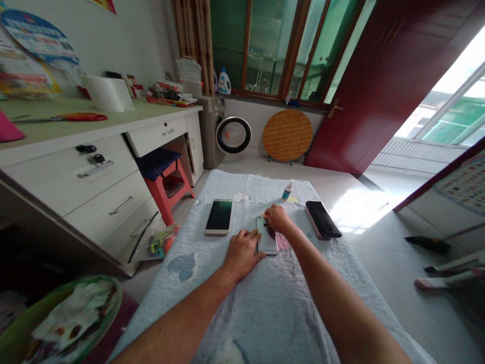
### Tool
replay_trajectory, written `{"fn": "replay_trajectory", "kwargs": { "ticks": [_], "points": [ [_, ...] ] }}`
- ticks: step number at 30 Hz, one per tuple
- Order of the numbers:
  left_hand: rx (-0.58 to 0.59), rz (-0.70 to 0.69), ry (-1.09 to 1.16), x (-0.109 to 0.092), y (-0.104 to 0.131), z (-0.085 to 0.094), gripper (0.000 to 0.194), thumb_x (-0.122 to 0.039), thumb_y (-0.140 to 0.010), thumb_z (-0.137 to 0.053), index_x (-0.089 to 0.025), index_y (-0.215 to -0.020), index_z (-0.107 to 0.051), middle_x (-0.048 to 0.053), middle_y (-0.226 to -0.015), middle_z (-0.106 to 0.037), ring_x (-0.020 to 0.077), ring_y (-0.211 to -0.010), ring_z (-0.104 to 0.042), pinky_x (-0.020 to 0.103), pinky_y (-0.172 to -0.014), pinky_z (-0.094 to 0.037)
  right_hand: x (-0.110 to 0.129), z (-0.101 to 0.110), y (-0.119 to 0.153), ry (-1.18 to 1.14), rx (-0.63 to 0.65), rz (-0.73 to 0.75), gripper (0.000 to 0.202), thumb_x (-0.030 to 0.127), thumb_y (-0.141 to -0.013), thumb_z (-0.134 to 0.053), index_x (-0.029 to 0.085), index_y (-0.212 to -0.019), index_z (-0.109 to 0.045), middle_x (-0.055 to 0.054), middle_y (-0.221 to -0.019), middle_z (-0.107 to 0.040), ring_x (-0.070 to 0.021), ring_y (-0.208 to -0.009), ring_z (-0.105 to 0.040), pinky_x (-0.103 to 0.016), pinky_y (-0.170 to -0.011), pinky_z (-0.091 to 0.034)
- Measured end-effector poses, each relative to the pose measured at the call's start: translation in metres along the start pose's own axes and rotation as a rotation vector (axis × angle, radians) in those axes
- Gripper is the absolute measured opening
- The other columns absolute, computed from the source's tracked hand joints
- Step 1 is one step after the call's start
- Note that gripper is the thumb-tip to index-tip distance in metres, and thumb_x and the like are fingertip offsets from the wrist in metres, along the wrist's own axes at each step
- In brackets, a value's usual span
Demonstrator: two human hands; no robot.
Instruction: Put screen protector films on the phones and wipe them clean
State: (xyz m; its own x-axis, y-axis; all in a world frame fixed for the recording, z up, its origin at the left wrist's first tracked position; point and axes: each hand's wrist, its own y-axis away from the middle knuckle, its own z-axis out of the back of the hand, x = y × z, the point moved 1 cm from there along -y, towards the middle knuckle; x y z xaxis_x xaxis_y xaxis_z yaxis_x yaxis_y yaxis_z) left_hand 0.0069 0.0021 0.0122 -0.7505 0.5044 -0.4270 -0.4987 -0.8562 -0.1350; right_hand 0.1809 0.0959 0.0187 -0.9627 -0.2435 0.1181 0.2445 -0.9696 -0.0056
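A silver-grey smartphone [268, 246] lies on the pale blue cloth, apparently back side up. My left hand [242, 254] grips it along the left edge, fingers on the side and thumb by the lower end. Near its top end my right hand [278, 219] is closed on a small orange piece [265, 216], pressed against the phone; most of that piece is hidden by the fingers. A gold-framed phone [219, 217] with a dark screen lies to the left. On the right rests a stack of black phones [323, 219]. Beyond my right hand stands a small spray bottle [287, 191].
The cloth-covered table [212, 298] has a trash bin [127, 308] at its left. Farther left are a white desk [162, 121] and a red stool [161, 194]. A washing machine [210, 134] with its door open, a round wooden board [288, 134] and a red door [364, 86] stand behind.
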Motion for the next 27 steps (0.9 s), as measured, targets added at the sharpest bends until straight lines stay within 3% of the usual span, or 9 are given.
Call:
{"fn": "replay_trajectory", "kwargs": {
  "ticks": [9, 27],
  "points": [
    [-0.008, -0.004, 0.024, 0.004, 0.000, -0.002, 0.055, -0.043, -0.080, -0.069, -0.025, -0.131, -0.055, 0.005, -0.142, -0.052, 0.0285, -0.120, -0.048, 0.042, -0.099, -0.040, -0.009, -0.004, 0.041, -0.033, -0.084, -0.173, 0.024, 0.016, -0.088, -0.048, 0.012, -0.096, -0.070, -0.013, -0.096, -0.063, -0.0193, -0.090, -0.057, -0.026, -0.080, -0.038],
    [-0.037, -0.009, 0.007, 0.004, 0.000, -0.006, 0.053, -0.040, -0.080, -0.071, -0.025, -0.130, -0.056, 0.005, -0.140, -0.054, 0.0290, -0.119, -0.049, 0.042, -0.100, -0.040, 0.018, 0.002, 0.137, -0.302, -0.090, -0.044, 0.022, 0.013, -0.089, -0.048, 0.017, -0.077, -0.067, -0.004, -0.084, -0.057, -0.0150, -0.082, -0.054, -0.024, -0.075, -0.038]
  ]
}}
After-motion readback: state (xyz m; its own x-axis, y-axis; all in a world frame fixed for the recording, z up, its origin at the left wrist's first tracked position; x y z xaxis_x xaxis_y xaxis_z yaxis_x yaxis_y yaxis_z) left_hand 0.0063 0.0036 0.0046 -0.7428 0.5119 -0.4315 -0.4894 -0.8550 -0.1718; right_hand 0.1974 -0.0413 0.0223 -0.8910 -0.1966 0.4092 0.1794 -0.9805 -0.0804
